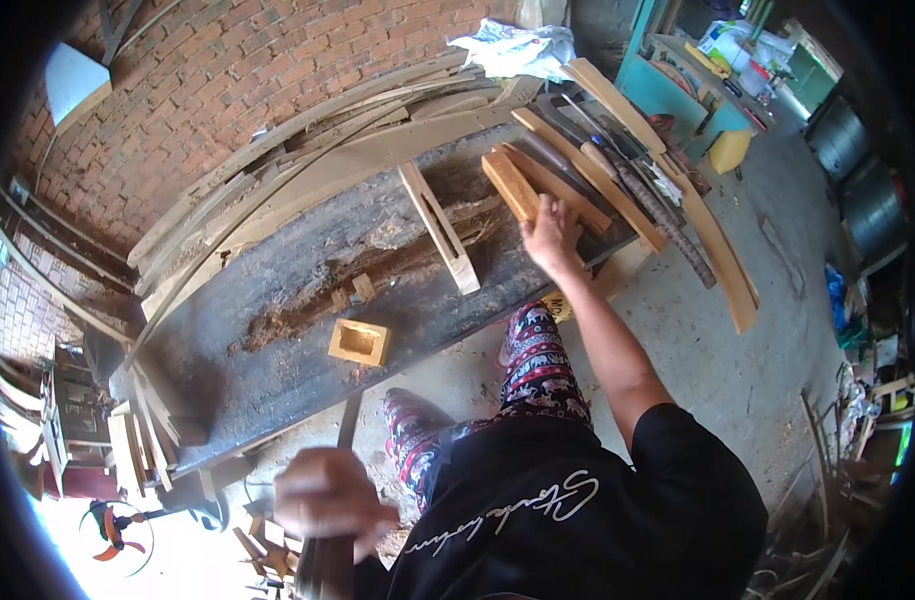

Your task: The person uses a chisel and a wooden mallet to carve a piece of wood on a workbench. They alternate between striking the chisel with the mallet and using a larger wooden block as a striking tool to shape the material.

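Observation:
At the bottom left, my left hand [328,495] is closed in a fist around a flat-bladed tool, its narrow dark blade [350,424] pointing up toward the bench edge. Motion blur hides the tool's exact kind. My right hand [553,238] grips the near end of an orange-brown wooden block [510,184] at the right part of the bench. Nearer the left hand, a small wooden piece with a rectangular hollow [358,343] lies by the front edge. A longer slotted wooden bar [440,228] lies across the middle.
The dark, worn bench [228,380] has a rough cavity along its middle. Boards and hand tools lie at its right end, including a long plank [723,250]. Wood strips [308,150] line the brick wall. A fan [116,535] stands at lower left.

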`<state>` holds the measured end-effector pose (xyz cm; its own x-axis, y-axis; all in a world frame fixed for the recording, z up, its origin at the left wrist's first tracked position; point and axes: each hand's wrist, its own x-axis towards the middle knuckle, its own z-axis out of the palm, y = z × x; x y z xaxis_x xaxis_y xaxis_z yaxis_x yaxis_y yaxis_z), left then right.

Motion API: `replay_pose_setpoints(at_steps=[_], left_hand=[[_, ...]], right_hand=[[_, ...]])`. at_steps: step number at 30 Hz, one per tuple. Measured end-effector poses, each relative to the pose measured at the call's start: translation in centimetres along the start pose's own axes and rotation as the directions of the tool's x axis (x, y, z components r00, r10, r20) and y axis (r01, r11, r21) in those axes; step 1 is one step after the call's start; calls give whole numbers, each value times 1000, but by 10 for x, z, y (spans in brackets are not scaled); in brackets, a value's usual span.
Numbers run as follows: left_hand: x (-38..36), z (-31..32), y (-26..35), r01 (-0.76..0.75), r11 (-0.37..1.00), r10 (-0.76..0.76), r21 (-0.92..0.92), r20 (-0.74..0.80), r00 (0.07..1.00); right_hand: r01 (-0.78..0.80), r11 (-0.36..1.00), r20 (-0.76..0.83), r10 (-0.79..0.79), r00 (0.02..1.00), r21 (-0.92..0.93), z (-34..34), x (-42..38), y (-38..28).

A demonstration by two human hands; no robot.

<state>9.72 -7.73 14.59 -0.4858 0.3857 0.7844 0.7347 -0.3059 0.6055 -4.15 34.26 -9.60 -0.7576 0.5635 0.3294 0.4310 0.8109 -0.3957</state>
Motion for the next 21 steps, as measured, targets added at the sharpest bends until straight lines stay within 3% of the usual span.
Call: replay_pose_setpoints(at_steps=[1,2,3,4,5,6,8,9,10,12,13,14,15,17,18,20,21], left_hand=[[-1,8,-4,137,987,-128,85,-109,986],[3,7,-13,194,961,-185,196,-63,981],[0,9,-26,250,951,-231,182,-119,966],[-6,12,-42,304,938,-276,165,-173,945],[-10,16,-56,328,943,-308,59,-219,926],[-14,22,-65,384,919,-394,-94,-288,873],[-13,37,-84,399,893,-450,-209,-417,790],[4,52,-83,304,817,-506,-491,-356,785],[13,61,-88,254,796,-523,-550,-412,746],[24,73,-97,247,721,-586,-647,-379,717],[30,78,-101,321,709,-624,-628,-345,701],[29,78,-108,435,693,-652,-575,-241,719],[37,87,-110,444,783,-595,-435,-320,737],[51,88,-101,504,831,-553,-238,-241,798],[58,89,-92,460,874,-486,-157,-335,807],[58,81,-65,179,954,-248,-239,-298,922],[62,76,-49,2,982,-52,-187,-265,963]], right_hand=[[70,996,29,-68,997,-61,-76,-26,-56],[233,972,-98,-229,969,34,-78,-39,-68],[292,844,9,-331,944,451,-84,-55,-81],[-84,604,423,-445,789,792,-96,-70,-101],[181,550,239,-605,760,816,-108,-94,-112],[45,510,345,-640,687,859,-133,-114,-130],[293,428,173,-767,618,855,-142,-141,-141],[340,394,125,-790,600,854,-139,-152,-142],[252,371,146,-772,618,894,-146,-161,-145],[175,451,218,-690,690,875,-145,-172,-133],[236,440,118,-641,759,866,-141,-172,-123],[290,433,18,-580,814,854,-136,-171,-112],[323,421,-69,-515,854,848,-132,-163,-101],[299,518,-56,-432,900,801,-154,-136,-76],[251,652,-8,-352,936,716,-140,-125,-50],[16,802,132,-118,984,597,-147,-94,-13],[44,857,24,-66,998,514,-134,-77,13]])
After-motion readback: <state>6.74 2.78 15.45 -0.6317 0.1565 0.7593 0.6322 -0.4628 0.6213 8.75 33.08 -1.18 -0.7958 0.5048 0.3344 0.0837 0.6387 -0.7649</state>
